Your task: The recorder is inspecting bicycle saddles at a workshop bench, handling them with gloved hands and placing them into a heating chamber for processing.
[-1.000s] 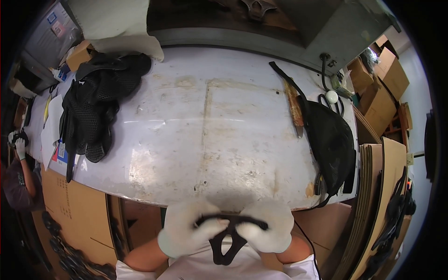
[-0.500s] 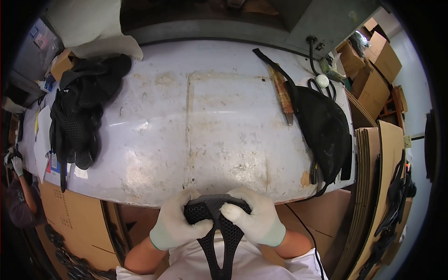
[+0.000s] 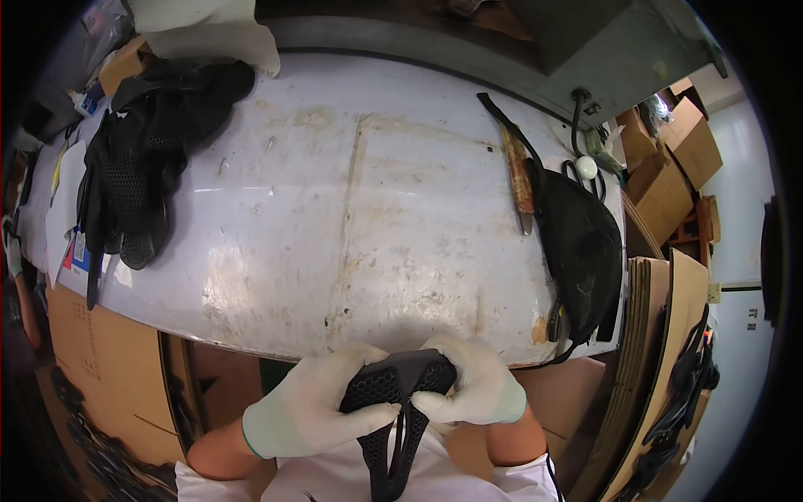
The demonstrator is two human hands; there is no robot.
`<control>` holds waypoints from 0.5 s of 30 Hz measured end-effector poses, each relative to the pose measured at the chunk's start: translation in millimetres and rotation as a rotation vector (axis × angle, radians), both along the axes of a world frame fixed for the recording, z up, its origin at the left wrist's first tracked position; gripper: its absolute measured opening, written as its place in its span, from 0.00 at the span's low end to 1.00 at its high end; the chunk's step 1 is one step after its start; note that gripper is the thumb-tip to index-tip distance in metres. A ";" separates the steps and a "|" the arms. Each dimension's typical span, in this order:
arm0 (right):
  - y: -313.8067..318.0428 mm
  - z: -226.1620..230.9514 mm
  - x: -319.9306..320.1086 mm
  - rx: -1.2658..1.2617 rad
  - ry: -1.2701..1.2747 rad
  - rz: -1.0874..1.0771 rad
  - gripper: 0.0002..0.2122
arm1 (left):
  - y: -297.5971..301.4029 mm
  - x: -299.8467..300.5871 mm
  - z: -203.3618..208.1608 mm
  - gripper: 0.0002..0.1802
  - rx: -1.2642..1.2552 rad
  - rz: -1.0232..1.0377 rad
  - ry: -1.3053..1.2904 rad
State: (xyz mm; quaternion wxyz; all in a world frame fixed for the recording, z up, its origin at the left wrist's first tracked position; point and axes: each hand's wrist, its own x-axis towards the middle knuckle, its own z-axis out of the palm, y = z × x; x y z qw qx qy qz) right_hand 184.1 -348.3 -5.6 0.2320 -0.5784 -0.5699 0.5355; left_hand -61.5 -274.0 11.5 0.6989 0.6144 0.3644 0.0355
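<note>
In both hands, close to my body below the table's front edge, is a black honeycomb bicycle saddle cover [image 3: 374, 391]. Its wide end faces the table, and a long slot runs down its middle toward the narrow end. My left hand [image 3: 322, 402], in a white glove with a green cuff, grips the left side with the thumb across the top. Gripping the right side, my right hand [image 3: 477, 386] wears a matching glove, its thumb beside the slot. Most fingers of both hands are hidden beneath the cover.
A heap of black honeycomb pieces [image 3: 138, 159] lies on the left of the white table [image 3: 276, 234]. To the right are a black bag [image 3: 581, 243] and a worn knife-like tool [image 3: 517, 180]. Cardboard [image 3: 109, 368] stands below; another person's arm [image 3: 25, 309] shows far left.
The view has shifted, so the table items sit differently. My thumbs have come closer together at the middle of the cover, and its slot looks narrower, with the sides pressed inward.
</note>
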 end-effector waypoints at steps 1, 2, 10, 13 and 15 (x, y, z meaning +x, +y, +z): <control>1.2 0.0 -1.2 -0.009 -0.042 -0.004 0.21 | -1.8 -0.3 -2.7 0.33 0.072 0.006 0.005; 1.5 -1.4 -2.4 -0.013 -0.044 0.001 0.21 | -3.2 -0.9 -4.5 0.32 0.145 0.013 0.010; -1.4 -0.9 -6.6 0.014 0.006 -0.054 0.20 | -10.0 -3.5 -5.3 0.31 0.213 0.028 0.023; 1.7 1.5 -7.1 -0.071 0.021 -0.065 0.20 | -7.8 -3.4 -5.9 0.29 0.172 0.044 0.016; 1.0 -4.1 -5.0 -0.001 0.071 -0.053 0.19 | -5.1 -4.1 -5.4 0.27 0.133 0.060 0.011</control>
